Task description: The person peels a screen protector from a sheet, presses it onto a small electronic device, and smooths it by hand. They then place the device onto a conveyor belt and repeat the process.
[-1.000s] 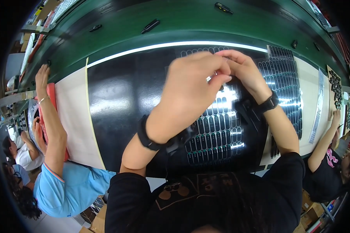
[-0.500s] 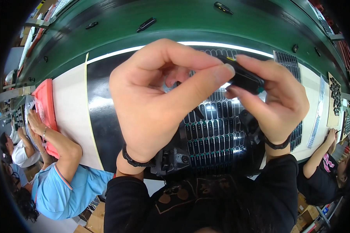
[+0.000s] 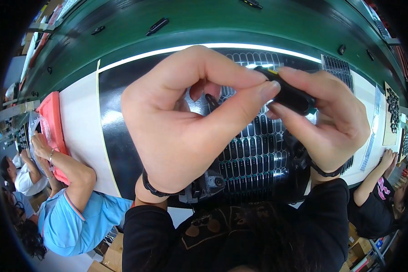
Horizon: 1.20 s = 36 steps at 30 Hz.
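Note:
A small black oblong device (image 3: 294, 96) with a yellow mark at its far end is held up above the bench. My right hand (image 3: 333, 115) grips it between thumb and fingers. Against its left edge my left hand (image 3: 177, 122) presses a closed thumb and forefinger; what is pinched there, if anything, is hidden. A dark slim piece (image 3: 211, 100) shows by the curled fingers of the left hand. Below both hands lies a clear sheet of black oval stickers (image 3: 247, 158), partly covered by the hands.
A green conveyor belt (image 3: 204, 22) with several dark devices runs along the far side. More sticker sheets (image 3: 337, 68) lie at right, near a tray of small black parts (image 3: 391, 111). At left stands a red bin (image 3: 54, 122), beside a co-worker in blue (image 3: 79, 217); another works at far right.
Both hands and the device have shifted slightly, with the right hand a little to the right and lower. On the belt, the devices have moved left.

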Available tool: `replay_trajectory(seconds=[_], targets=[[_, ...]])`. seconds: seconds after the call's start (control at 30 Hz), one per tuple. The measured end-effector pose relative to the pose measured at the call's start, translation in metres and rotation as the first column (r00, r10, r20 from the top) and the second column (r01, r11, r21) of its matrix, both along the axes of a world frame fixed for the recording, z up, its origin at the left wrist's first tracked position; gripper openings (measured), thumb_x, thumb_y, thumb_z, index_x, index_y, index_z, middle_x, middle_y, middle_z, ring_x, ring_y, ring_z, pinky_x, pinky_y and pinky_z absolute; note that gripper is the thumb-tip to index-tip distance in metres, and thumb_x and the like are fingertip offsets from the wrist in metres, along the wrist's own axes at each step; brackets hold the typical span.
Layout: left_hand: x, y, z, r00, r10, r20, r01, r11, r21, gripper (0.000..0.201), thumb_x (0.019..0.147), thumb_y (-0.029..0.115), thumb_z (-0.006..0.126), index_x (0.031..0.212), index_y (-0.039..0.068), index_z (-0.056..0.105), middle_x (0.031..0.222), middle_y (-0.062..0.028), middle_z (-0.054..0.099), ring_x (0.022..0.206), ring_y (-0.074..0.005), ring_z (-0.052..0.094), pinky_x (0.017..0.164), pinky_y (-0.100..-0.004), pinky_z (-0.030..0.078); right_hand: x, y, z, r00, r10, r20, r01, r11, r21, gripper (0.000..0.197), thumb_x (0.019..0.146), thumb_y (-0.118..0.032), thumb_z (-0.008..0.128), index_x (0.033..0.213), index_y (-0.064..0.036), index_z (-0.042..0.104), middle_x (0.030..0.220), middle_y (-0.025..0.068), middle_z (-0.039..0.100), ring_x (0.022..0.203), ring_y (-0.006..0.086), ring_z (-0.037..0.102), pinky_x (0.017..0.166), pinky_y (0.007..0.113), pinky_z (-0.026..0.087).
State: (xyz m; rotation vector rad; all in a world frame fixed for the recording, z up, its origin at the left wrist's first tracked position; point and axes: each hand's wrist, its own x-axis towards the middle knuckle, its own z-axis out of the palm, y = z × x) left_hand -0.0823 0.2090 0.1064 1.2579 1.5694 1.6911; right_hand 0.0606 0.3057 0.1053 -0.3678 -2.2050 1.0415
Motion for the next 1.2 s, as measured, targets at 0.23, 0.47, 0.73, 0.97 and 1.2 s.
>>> replay_trajectory(seconds=[0.23, 0.47, 0.73, 0.97, 1.2], targets=[[-0.003, -0.001, -0.001, 0.993, 0.017, -0.114, -0.023, 0.998, -0.052, 0.015, 0.063, -0.013, 0.061, 0.073, -0.004, 0.055, 0.071, -0.0093, 0.056, 0.063, -0.0118, 0.052, 0.058, -0.0177, 0.040, 0.000, -0.001, 0.004, 0.997, -0.025, 0.073, 0.021, 0.998, 0.062, 0.035, 0.060, 0.011, 0.065, 0.093, 0.0083, 0.056, 0.077, 0.0124, 0.058, 0.069, 0.0160, 0.059, 0.062, 0.022, 0.047], [-0.002, 0.003, 0.004, 0.987, 0.002, -0.160, -0.034, 0.979, -0.201, 0.010, 0.069, -0.007, 0.060, 0.076, -0.003, 0.054, 0.069, -0.0059, 0.055, 0.062, -0.0087, 0.051, 0.056, -0.0165, 0.039, 0.004, 0.002, 0.008, 0.993, 0.004, 0.114, -0.016, 0.995, 0.098, 0.034, 0.060, 0.012, 0.064, 0.093, 0.0088, 0.056, 0.078, 0.0127, 0.059, 0.067, 0.0161, 0.059, 0.059, 0.021, 0.046], [-0.004, 0.010, -0.008, 0.967, -0.163, 0.197, 0.201, 0.961, -0.189, 0.011, 0.077, 0.003, 0.057, 0.085, -0.004, 0.054, 0.067, -0.0009, 0.053, 0.061, -0.0045, 0.048, 0.053, -0.0149, 0.037, -0.003, 0.005, 0.004, 0.999, 0.042, 0.028, -0.036, 0.982, -0.185, 0.021, 0.074, 0.002, 0.055, 0.095, 0.0072, 0.057, 0.081, 0.0130, 0.058, 0.064, 0.0161, 0.059, 0.059, 0.021, 0.046], [-0.010, 0.014, -0.014, 0.997, -0.082, 0.009, 0.082, 0.958, -0.277, 0.015, 0.076, 0.005, 0.060, 0.086, -0.004, 0.055, 0.068, -0.0003, 0.053, 0.062, -0.0033, 0.048, 0.054, -0.0149, 0.037, -0.013, 0.018, -0.012, 0.994, 0.093, 0.062, -0.068, 0.943, -0.324, 0.021, 0.080, -0.003, 0.051, 0.098, 0.0031, 0.058, 0.081, 0.0097, 0.059, 0.068, 0.0126, 0.058, 0.062, 0.020, 0.045], [-0.030, 0.015, -0.028, 0.772, 0.103, -0.627, -0.268, 0.948, -0.175, 0.031, 0.066, 0.001, 0.066, 0.095, 0.003, 0.057, 0.069, -0.0035, 0.055, 0.063, -0.0106, 0.051, 0.059, -0.0207, 0.041, -0.047, 0.076, -0.044, 0.990, 0.063, 0.126, 0.010, 0.860, -0.509, 0.023, 0.082, -0.011, 0.053, 0.101, -0.0016, 0.059, 0.085, 0.0048, 0.060, 0.073, 0.0075, 0.054, 0.069, 0.019, 0.044]])
